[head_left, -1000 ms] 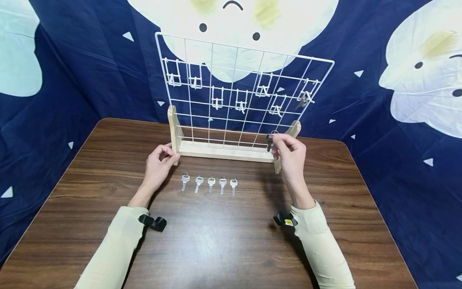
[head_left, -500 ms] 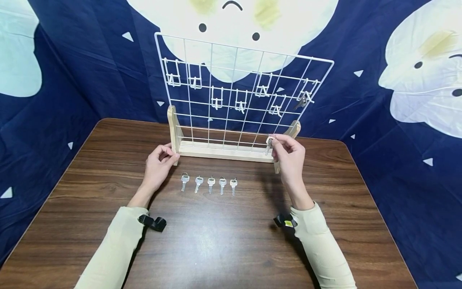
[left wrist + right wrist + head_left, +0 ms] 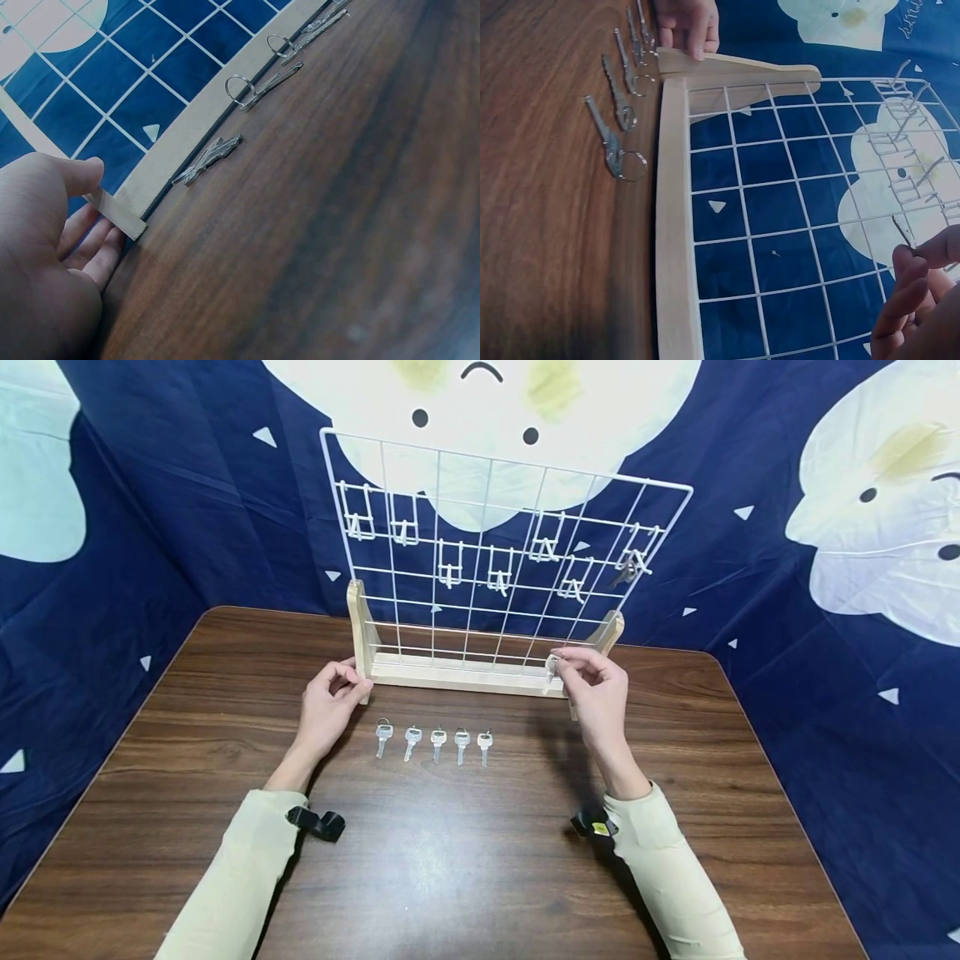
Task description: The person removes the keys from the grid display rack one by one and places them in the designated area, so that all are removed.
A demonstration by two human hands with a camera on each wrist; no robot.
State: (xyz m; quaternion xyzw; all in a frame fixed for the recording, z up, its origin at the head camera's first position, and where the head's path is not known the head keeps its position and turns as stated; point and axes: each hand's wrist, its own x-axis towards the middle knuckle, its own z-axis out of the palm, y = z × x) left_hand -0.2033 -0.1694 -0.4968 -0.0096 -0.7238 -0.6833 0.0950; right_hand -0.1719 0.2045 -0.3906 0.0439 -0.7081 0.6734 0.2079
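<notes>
In the head view a white wire rack with a pale wooden base stands on the table. My left hand grips the foot of its left wooden side piece; the left wrist view shows the thumb on one side of the wood and fingers on the other. My right hand pinches a silver key between thumb and fingertips, in front of the rack's lower right. The fingers partly cover this key, seen edge-on in the right wrist view. Several silver keys with rings lie in a row before the base.
Several white hooks are mounted on the grid. One key hangs on the far right hook. A brown wooden table lies under everything, with a dark blue patterned cloth behind and at the sides.
My right hand has moved slightly left and down with the key, which has turned from a dark side to a bright one. My left hand stays on the rack's foot.
</notes>
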